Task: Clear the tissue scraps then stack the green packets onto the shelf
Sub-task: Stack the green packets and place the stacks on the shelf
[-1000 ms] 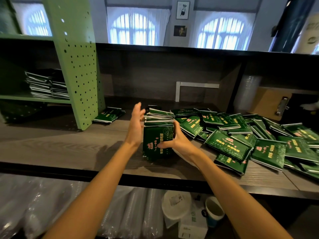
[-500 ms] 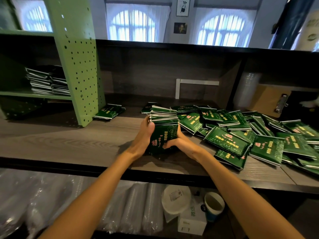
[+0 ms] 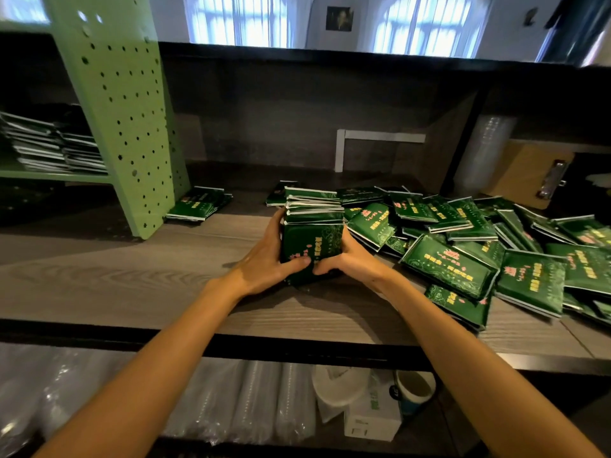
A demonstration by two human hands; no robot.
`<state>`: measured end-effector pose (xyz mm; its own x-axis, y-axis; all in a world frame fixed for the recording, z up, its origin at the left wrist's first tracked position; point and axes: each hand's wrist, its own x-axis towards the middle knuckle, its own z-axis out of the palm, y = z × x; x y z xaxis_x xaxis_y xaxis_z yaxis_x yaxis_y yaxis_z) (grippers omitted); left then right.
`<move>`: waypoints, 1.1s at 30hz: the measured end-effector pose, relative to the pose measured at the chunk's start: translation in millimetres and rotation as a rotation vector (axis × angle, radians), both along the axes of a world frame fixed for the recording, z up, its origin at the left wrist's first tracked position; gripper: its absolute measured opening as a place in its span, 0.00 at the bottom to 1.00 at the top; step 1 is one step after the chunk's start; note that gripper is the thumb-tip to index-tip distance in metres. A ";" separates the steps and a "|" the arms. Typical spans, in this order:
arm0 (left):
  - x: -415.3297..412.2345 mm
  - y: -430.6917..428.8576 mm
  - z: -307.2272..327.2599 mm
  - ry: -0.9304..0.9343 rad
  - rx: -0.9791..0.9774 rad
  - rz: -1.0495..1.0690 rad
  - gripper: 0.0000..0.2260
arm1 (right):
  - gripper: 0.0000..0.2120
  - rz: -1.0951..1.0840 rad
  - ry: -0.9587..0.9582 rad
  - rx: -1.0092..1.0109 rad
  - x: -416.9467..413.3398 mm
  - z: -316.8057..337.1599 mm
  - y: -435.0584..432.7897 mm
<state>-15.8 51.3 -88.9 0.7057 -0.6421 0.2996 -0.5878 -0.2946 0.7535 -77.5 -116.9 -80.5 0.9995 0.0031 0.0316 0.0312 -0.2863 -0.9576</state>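
A stack of green packets [image 3: 312, 233] stands on the wooden counter [image 3: 132, 279] in the middle. My left hand [image 3: 267, 262] grips its left side and my right hand [image 3: 347, 259] grips its right side, thumbs on the near face. A loose heap of green packets [image 3: 463, 249] spreads over the counter to the right. The green shelf [image 3: 49, 175] at the far left holds stacked packets [image 3: 49, 147]. No tissue scraps show.
A green perforated panel [image 3: 122, 110] stands left of the stack, with a few packets [image 3: 198, 206] at its foot. A clipboard [image 3: 535, 173] leans at the back right. Below the counter are sleeves of plastic cups [image 3: 231, 401], a white box [image 3: 370, 414] and a paper cup [image 3: 413, 391].
My left hand came in from beside the stack and closed on its left side. Both hands now squeeze the stack together; my view has moved closer.
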 end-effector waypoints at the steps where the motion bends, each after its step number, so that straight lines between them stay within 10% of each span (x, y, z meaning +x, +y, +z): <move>1: 3.0 -0.8 0.2 0.012 0.008 -0.003 0.41 | 0.38 -0.002 0.005 -0.002 2.6 0.1 -1.2; 7: 9.7 -3.5 8.7 0.156 -0.014 0.028 0.43 | 0.37 -0.014 0.048 0.084 12.3 5.5 -1.6; 17: 5.5 7.5 114.4 0.479 -0.216 0.293 0.19 | 0.33 -0.059 0.231 0.255 27.3 102.7 19.2; 33: -28.4 142.5 199.4 0.845 -0.494 0.843 0.22 | 0.25 0.267 0.425 0.265 50.0 191.3 163.5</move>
